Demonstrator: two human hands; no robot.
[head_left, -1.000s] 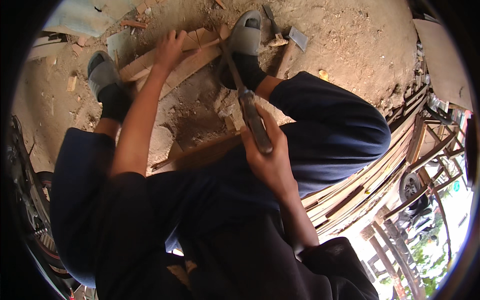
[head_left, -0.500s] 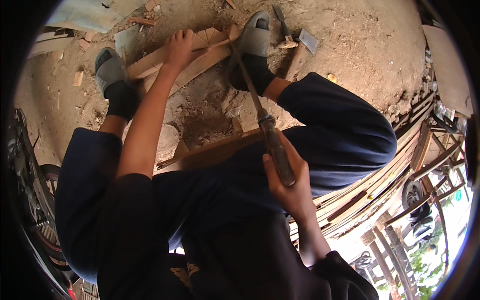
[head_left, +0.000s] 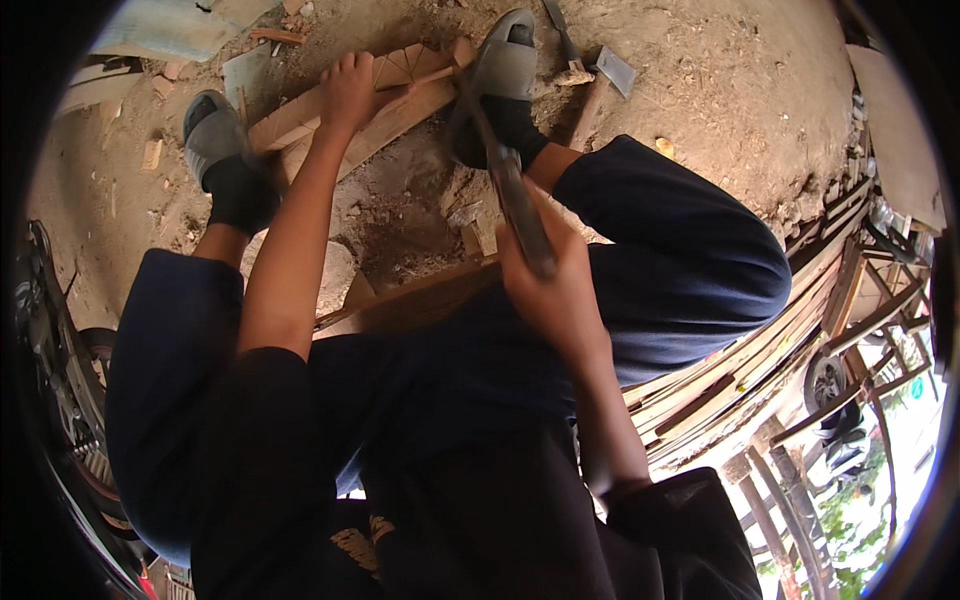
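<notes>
The left hand [head_left: 350,90] reaches out at full arm's length and its fingers [head_left: 338,72] are curled down over the upper edge of a wooden plank [head_left: 395,100] lying on the dirt floor [head_left: 720,80]. The plank's long axis runs from lower left, near the grey slipper [head_left: 212,130] on the left foot, up to the right, where its far end meets the second grey slipper [head_left: 505,65]. Just right of those fingers, a long dark blade [head_left: 495,140] slants across the plank's right end; its long axis points up and to the left, away from the body, with the tip over the wood. The right hand [head_left: 545,290] sits at the blade's near end, fingers clamped around the handle [head_left: 530,235]. Further right beyond that hand, a hatchet [head_left: 605,80] lies on the dirt, and stacked wooden slats [head_left: 800,310] run along the right side
</notes>
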